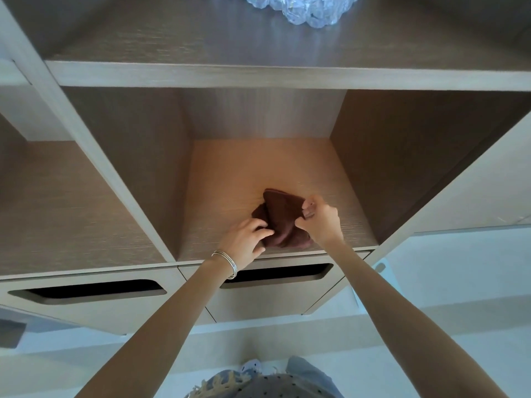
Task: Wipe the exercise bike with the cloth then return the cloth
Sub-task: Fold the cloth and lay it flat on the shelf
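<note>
Brown cloth [280,222] lies on wooden shelf [230,179]

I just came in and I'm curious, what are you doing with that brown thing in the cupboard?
A person is reaching into an open wooden cubby with both bare hands. The left hand and right hand each grip a crumpled brown cloth that rests on the cubby floor near its front edge. The left wrist wears thin silver bangles. No exercise bike shows in this view.
</note>
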Motion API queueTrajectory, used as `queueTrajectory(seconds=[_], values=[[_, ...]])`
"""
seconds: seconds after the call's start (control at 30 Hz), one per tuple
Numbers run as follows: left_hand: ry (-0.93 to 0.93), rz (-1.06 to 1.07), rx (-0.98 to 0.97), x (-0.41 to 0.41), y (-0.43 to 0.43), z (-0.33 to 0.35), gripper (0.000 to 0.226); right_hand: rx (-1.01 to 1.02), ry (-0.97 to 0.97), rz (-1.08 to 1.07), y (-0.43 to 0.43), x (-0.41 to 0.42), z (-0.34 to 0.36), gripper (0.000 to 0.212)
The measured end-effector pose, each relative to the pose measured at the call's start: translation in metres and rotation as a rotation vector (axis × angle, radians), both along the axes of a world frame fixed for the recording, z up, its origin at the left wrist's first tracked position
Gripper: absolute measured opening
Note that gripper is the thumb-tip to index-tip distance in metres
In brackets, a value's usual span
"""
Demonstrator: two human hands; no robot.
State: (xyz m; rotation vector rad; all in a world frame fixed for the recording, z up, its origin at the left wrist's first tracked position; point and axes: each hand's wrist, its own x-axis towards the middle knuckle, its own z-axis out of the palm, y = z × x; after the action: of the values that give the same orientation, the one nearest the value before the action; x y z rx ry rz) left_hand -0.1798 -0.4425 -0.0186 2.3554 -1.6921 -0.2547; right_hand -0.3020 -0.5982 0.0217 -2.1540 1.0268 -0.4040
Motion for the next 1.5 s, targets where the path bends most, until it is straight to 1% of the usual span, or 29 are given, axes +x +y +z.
queueTrajectory(seconds=[0.1,0.13,0.2,0.27,0.33,0.47,0.57,0.67,0.7,0.77,0.83,0.93,1.0,1.07,1.17,1.23,1.33,1.4,1.47,1.5], values=[[-0.031,-0.046,-0.021,-0.004,-0.006,0.001,0.046,-0.272,0.077,0.008,0.001,-0.017,-0.002,0.022],[-0.037,-0.048,-0.039,-0.005,-0.008,0.001,0.045,-0.32,0.108,0.016,0.001,-0.022,-0.005,0.022],[-0.048,-0.037,-0.089,-0.009,-0.012,0.002,0.043,-0.272,0.117,0.055,-0.003,-0.035,-0.008,0.022],[-0.068,-0.023,-0.142,-0.013,-0.015,0.002,0.042,-0.231,0.124,0.147,-0.009,-0.047,-0.012,0.029],[-0.087,-0.016,-0.173,-0.017,-0.019,0.003,0.042,-0.29,0.153,0.224,-0.012,-0.056,-0.016,0.039],[-0.117,-0.033,-0.241,-0.022,-0.025,0.007,0.032,-0.396,0.096,0.267,-0.004,-0.061,-0.02,0.049],[-0.102,-0.033,-0.305,-0.023,-0.026,0.012,0.022,-0.471,0.182,0.312,0.002,-0.055,-0.023,0.056],[-0.028,0.063,-0.336,-0.021,-0.024,0.022,0.017,-0.482,0.232,0.267,0.009,-0.044,-0.024,0.059],[0.009,0.108,-0.332,-0.02,-0.023,0.027,0.018,-0.486,0.209,0.243,0.012,-0.04,-0.023,0.056],[0.068,0.162,-0.315,-0.017,-0.023,0.036,0.018,-0.488,0.098,0.221,0.016,-0.032,-0.018,0.039],[0.192,0.209,-0.286,-0.012,-0.022,0.047,0.018,-0.388,-0.003,0.234,0.015,-0.026,-0.004,0.024],[0.458,0.301,-0.244,-0.003,-0.018,0.061,0.019,-0.22,-0.009,0.337,0.005,-0.018,0.022,0.016],[0.513,0.314,-0.235,0.003,-0.015,0.067,0.021,-0.155,-0.015,0.413,0.0,-0.013,0.038,0.016],[0.496,0.306,-0.227,0.005,-0.011,0.073,0.026,-0.072,-0.064,0.441,-0.002,-0.009,0.051,0.019],[0.471,0.276,-0.173,0.009,-0.004,0.077,0.039,0.107,-0.093,0.452,-0.005,-0.006,0.062,0.016],[0.436,0.243,-0.113,0.012,0.0,0.076,0.037,0.12,-0.049,0.474,-0.009,-0.005,0.065,0.015],[0.39,0.219,-0.078,0.018,0.004,0.08,0.033,0.004,0.064,0.504,-0.016,-0.005,0.071,0.017],[0.314,0.206,-0.068,0.022,0.003,0.086,0.031,-0.074,0.097,0.516,-0.023,-0.004,0.077,0.02],[0.173,0.244,-0.094,0.028,-0.003,0.096,0.029,-0.211,0.11,0.464,-0.029,-0.002,0.081,0.024],[0.083,0.274,-0.149,0.03,-0.007,0.101,0.027,-0.306,0.102,0.409,-0.031,-0.001,0.082,0.025]])
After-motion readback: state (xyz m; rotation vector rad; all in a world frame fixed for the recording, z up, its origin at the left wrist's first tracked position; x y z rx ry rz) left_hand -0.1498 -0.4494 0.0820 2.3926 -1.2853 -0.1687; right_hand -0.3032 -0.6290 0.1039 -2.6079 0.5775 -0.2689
